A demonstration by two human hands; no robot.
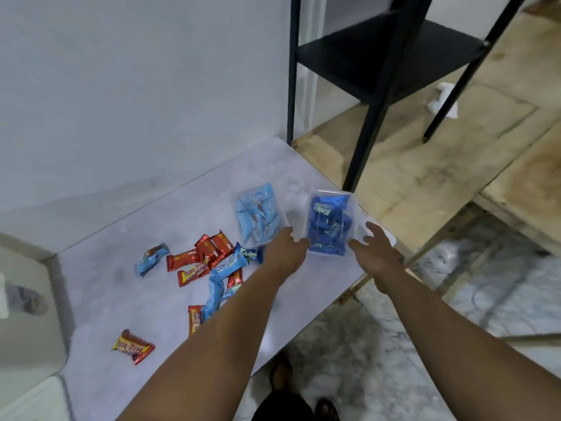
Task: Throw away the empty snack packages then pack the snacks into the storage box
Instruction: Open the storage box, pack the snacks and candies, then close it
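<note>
my left hand (285, 249) and right hand (375, 246), fingers spread, bracket the clear box of dark blue snacks (329, 226) at the surface's (127, 299) far right edge. i should squeeze both walls evenly and keep it level.

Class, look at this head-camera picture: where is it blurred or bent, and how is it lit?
Head view: soft, even light, no hard shadows; the wide lens bends the black shelf legs; motion blur smears both hands, left hand and right hand, and the dark blue snack box; wrapper lettering is barely legible.
</note>
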